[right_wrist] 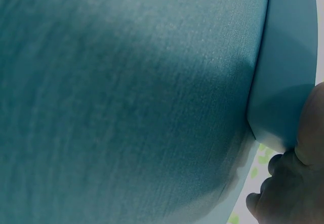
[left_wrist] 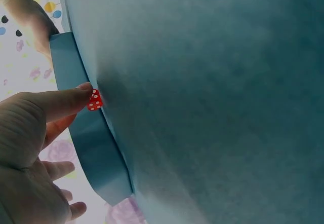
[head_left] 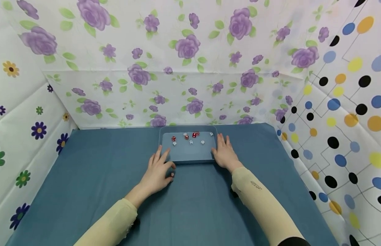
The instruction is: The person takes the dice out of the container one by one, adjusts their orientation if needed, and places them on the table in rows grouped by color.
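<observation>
A shallow blue tray (head_left: 190, 161) stands at the far side of the table, with several red dice (head_left: 194, 135) and several white dice (head_left: 202, 142) scattered inside. One red die (left_wrist: 94, 100) is outside, before the tray's front wall near its left corner. My left hand (head_left: 158, 172) is over that corner, fingers spread. Its thumb touches the red die, while the index fingertip stands a little apart from it. At the tray's right end, my right hand (head_left: 225, 155) holds the side wall, thumb over the rim and fingers outside; the wall hides part of the grip.
Blue cloth (head_left: 101, 177) covers the table. A white sheet with purple roses (head_left: 187, 46) hangs directly behind the tray. Patterned sheets also stand along the left (head_left: 21, 136) and right (head_left: 341, 136) sides.
</observation>
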A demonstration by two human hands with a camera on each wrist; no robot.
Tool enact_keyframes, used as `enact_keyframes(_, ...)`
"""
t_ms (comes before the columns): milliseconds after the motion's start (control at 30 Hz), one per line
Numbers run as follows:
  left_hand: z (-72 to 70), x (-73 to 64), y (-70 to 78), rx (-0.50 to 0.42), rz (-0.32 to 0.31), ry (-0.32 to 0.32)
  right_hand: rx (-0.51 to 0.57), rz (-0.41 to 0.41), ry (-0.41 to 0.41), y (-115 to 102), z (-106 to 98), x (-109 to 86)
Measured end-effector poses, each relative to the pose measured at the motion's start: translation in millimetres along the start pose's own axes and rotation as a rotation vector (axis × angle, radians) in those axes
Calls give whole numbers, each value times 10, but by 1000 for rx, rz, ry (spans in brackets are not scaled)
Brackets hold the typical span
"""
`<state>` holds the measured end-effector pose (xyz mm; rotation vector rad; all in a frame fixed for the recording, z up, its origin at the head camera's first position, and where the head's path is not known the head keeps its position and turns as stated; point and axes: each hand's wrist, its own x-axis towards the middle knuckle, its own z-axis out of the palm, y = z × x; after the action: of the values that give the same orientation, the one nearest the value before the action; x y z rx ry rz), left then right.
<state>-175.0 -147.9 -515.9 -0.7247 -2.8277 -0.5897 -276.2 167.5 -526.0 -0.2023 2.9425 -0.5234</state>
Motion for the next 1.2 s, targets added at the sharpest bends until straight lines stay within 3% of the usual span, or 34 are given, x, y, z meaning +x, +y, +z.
enact_keyframes(333, -132, 123, -7, -50, -33, -6, -19, 20, -23, -39, -88, 47)
enact_keyframes(633, -195, 222, -37, -107, -79, 11, -1, 21, -21, -2, 3, 17)
enact_keyframes(900, -263, 507, -110, -107, -113, 24, -6, 19, 5, -5, -29, 35)
enact_keyframes(1200, -253, 791, -252, -71, -175, -12, -12, 23, 1, -32, -33, 21)
